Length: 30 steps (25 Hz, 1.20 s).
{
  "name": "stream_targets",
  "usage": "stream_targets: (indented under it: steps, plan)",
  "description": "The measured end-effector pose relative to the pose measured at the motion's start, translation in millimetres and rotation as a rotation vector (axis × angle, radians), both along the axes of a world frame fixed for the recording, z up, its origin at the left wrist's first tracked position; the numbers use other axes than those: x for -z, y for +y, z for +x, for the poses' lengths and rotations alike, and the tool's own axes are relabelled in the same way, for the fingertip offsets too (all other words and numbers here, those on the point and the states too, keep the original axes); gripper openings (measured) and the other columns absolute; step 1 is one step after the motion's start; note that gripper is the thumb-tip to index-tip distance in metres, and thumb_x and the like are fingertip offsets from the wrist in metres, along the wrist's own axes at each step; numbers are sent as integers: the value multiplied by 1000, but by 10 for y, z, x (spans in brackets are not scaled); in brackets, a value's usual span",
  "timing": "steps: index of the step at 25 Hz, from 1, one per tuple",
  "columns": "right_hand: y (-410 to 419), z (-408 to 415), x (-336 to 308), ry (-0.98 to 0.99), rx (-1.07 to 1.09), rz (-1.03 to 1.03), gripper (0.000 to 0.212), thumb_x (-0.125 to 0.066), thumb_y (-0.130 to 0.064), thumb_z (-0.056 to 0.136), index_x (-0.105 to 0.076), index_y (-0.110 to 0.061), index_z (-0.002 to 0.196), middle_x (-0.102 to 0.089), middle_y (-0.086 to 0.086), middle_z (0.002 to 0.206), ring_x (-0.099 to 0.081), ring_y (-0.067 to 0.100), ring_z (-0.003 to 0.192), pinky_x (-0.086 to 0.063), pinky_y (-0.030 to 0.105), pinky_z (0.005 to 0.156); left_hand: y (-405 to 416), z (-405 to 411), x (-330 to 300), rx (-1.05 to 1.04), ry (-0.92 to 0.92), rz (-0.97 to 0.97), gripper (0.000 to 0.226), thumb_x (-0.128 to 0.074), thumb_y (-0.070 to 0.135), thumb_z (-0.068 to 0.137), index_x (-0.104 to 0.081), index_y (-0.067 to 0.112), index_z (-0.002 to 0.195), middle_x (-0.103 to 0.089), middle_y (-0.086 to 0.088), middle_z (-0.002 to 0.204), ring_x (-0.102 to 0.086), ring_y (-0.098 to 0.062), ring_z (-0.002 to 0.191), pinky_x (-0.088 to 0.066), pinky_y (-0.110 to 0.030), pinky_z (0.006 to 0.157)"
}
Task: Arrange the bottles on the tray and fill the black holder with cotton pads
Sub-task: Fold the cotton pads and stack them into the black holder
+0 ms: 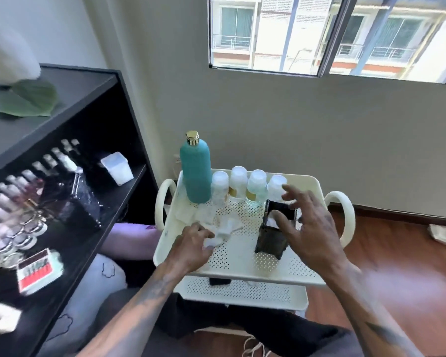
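Both hands work over the cream perforated tray [242,256].

Left hand [191,243] pinches loose cotton pads [224,231]; right hand [312,228], fingers spread and empty, hovers at the black holder [273,235], likely steadying it. Bottles [245,186] line the back.

The scene is lit by daylight admitted through the window [330,34] at the upper right, where the sunlit building outside is nearly washed out. The wall below the window is left in soft, even shade. A pale sheen is thrown onto the wooden floor [397,253] beneath it. The perforated cream tray [242,264], lower and to the left of the window, is brightly lit, with only faint shadows cast. Far to the left of the window, the black shelf [75,119] is rendered dark, and its contents are smeared by motion blur. Straight lines are bent by wide-angle distortion towards the edges, and a white shape at the upper left corner is fully out of focus.
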State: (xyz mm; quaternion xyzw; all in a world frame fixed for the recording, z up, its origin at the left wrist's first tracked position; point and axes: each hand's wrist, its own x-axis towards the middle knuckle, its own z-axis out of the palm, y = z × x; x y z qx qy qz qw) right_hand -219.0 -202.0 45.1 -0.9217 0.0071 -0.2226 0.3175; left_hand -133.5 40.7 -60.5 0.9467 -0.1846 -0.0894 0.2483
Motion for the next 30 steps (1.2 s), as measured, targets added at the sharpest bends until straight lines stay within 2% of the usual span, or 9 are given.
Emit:
stream_targets:
  steps: [3,7,9,14,18,21,23,26,30]
  plan:
    - [486,236,9,121,-174,-202,32,-59,-25,92,-56,-23,124,-57,-4,114,-64,14,88,-53,37,79,101,-18,179,-61,70,-20,39,-65,23,88,-65,16,127,-57,-4,124,-51,-19,121,-45,-35,102]
    - [906,613,525,591,-169,-429,46,-50,-11,95,-42,-16,140,-43,7,135,-56,27,108,-50,40,92,83,-11,232,-130,-23,-110,26,-63,6,88,-74,12,111,-66,-9,113,-63,-22,105,-54,-33,93]
    - [945,696,770,711,-120,-431,48,-52,-8,94,-42,-16,140,-41,9,139,-55,28,110,-50,40,94,89,-17,257,-139,-15,-141,30,-62,3,88,-71,11,115,-68,-11,112,-64,-24,102,-56,-35,89]
    - [890,673,1101,626,-17,-394,20,-48,-22,100,-58,-18,117,-52,6,119,-50,16,81,-43,26,68,78,1,267,-152,11,-196,48,-55,-7,85,-58,7,131,-71,-18,103,-68,-29,89,-59,-36,73]
    - [839,634,1099,545,-3,-155,23,-50,-28,100,-66,-16,113,-51,2,116,-49,12,87,-38,16,69,86,-31,265,-173,11,-268,49,-55,-5,86,-55,6,133,-70,-12,92,-68,-22,77,-58,-31,69]
    - [819,609,975,437,13,65,26,-54,-27,98,-68,-10,114,-52,4,112,-56,16,93,-50,28,80,105,-41,231,-201,-26,-267,50,-58,9,81,-56,13,130,-60,4,80,-62,-18,90,-53,-37,86]
    - [820,585,869,410,22,248,23,-52,-22,99,-65,-7,112,-60,10,108,-66,22,83,-59,36,74,115,-53,212,-206,-56,-265,46,-57,15,81,-57,17,127,-55,4,84,-57,-17,96,-47,-36,92]
    - [806,529,732,449,21,502,14,-51,-14,99,-59,-6,107,-68,16,92,-69,16,63,-57,23,54,113,-71,198,-223,-44,-312,41,-53,16,84,-59,18,125,-57,-4,107,-53,-7,81,-43,-25,78]
    - [784,465,577,503,-10,723,11,-59,-14,95,-58,-6,102,-68,15,94,-73,24,71,-61,35,70,106,-73,177,-294,-56,-310,26,-51,16,89,-67,11,109,-55,-5,107,-60,-20,84,-51,-33,74]
